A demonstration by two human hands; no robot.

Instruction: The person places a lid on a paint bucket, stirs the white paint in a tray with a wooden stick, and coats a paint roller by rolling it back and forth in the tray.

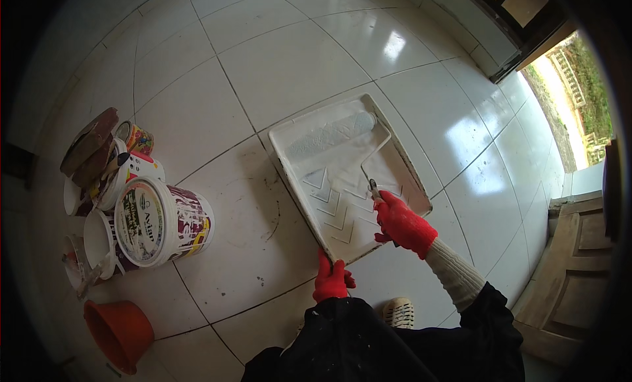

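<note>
A white paint tray (342,217) with raised chevron ridges lies on the tiled floor in front of me. The paint roller (332,135) rests across its far, deeper end, its sleeve wet with white paint. My right hand (405,225), in a red glove, is closed around the roller's handle over the tray's near right part. Red-gloved too, my left hand (331,279) grips the near left corner of the tray, fingers at its rim. Most of the roller handle is hidden inside my right hand.
To the left stand a lidded paint bucket (164,221), several more containers, a small tin (135,138) and an orange bowl (120,334) tipped on its side. A wooden panel door (569,277) is at the right, near a doorway to outside. My shoe (399,313) is just below the tray.
</note>
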